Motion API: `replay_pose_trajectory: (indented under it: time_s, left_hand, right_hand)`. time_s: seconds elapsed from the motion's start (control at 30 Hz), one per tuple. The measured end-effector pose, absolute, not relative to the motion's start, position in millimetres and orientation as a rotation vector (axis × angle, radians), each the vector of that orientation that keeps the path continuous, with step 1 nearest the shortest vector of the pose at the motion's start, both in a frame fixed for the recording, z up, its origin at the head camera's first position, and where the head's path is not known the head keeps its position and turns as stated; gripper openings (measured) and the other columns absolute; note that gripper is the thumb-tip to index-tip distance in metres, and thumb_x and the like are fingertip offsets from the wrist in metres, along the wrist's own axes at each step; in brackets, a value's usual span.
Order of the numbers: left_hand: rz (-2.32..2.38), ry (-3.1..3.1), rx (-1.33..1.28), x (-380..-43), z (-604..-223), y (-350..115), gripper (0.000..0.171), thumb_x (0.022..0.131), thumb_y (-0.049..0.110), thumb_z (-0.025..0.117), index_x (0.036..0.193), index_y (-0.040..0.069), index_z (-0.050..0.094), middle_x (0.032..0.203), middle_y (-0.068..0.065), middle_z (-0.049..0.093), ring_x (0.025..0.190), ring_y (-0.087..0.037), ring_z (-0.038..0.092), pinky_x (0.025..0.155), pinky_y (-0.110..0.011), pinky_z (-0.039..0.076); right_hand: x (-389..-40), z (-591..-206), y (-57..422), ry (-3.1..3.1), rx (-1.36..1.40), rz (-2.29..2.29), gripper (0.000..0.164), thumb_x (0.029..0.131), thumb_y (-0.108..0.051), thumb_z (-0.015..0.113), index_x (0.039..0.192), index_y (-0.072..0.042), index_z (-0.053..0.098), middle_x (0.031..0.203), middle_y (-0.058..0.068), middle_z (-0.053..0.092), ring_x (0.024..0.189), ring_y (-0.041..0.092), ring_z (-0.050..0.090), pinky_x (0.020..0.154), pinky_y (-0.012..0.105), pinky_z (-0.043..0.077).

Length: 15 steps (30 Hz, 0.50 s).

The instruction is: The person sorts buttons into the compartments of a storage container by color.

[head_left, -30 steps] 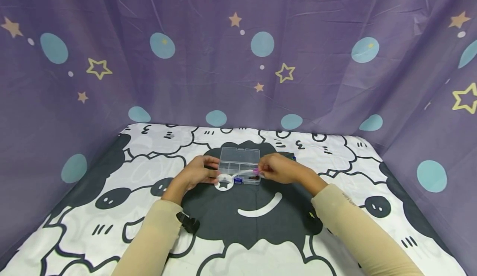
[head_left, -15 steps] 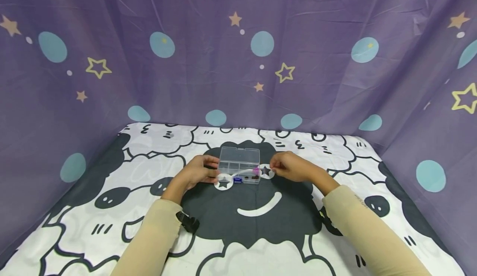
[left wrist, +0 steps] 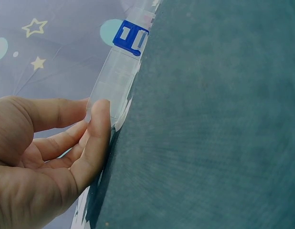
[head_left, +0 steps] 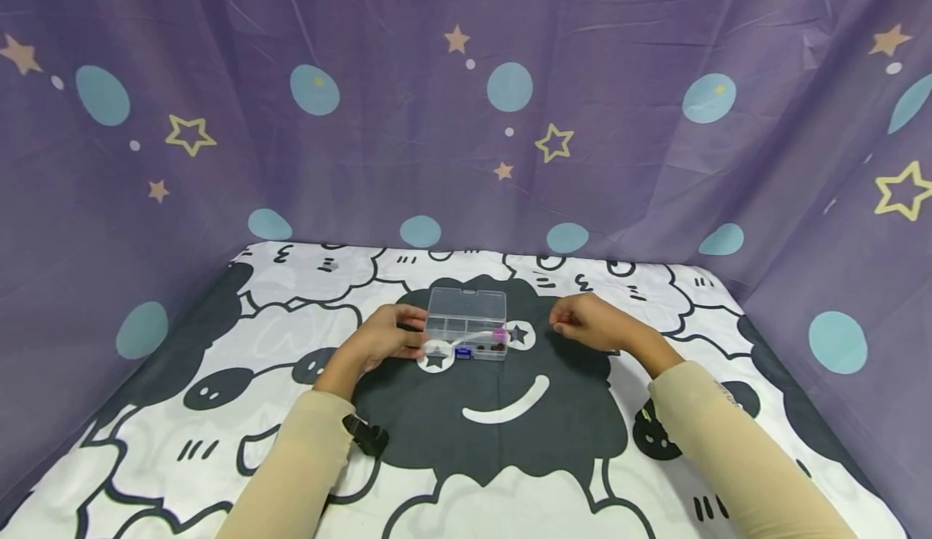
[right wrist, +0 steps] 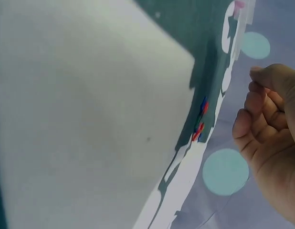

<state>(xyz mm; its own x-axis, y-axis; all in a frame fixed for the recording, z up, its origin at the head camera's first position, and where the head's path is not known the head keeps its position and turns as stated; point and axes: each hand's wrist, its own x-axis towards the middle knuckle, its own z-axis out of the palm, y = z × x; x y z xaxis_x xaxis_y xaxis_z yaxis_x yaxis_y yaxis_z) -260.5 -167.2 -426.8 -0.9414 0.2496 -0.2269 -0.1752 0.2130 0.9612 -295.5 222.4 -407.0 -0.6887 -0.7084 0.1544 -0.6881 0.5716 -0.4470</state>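
A clear plastic box (head_left: 468, 326) with compartments stands with its lid (head_left: 466, 303) raised at the back. Small dark pieces (head_left: 498, 347) and a pink bit (head_left: 499, 334) show in its right part. My left hand (head_left: 389, 333) grips the box's left end between thumb and fingers; the left wrist view shows the blue latch (left wrist: 131, 37) beyond them. To the right of the box, apart from it, is my right hand (head_left: 591, 322), fingers loosely curled and thumb near the index. No held thing is visible there. Small red and blue pieces (right wrist: 200, 124) lie on the cloth in the right wrist view.
A sheep-print cloth (head_left: 575, 393) covers the surface, its printed round eyes beside and under the box. Purple curtains (head_left: 408, 159) with stars and blue ovals stand behind and on both sides.
My right hand has drawn out of the box's right side and moved right, uncovering the printed star eye there. My left hand stays at the box's left end.
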Motion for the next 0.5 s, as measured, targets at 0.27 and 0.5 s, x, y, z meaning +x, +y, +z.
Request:
replay_pose_trajectory:
  time_s: [0.27, 0.5]
  left_hand:
    - [1.775, 2.166, 0.064, -261, -426, -166, 0.050, 0.095, -0.010, 0.066, 0.143, -0.003, 0.053, 0.135, -0.025, 0.051, 0.099, -0.029, 0.068, 0.079, -0.037, 0.065]
    - [1.776, 2.164, 0.060, -261, -426, -166, 0.050, 0.095, -0.010, 0.065, 0.143, -0.003, 0.053, 0.134, -0.025, 0.051, 0.099, -0.029, 0.068, 0.079, -0.036, 0.065]
  right_hand:
    - [-303, -411, 238, 2.759, -1.139, -0.750, 0.005, 0.097, -0.006, 0.068, 0.096, -0.004, 0.072, 0.080, -0.007, 0.068, 0.068, 0.004, 0.056, 0.062, 0.025, 0.052]
    - [-309, -417, 249, 2.758, -1.101, -0.762, 0.006, 0.096, -0.005, 0.069, 0.093, -0.007, 0.074, 0.078, -0.004, 0.071, 0.063, 0.003, 0.053, 0.058, 0.023, 0.048]
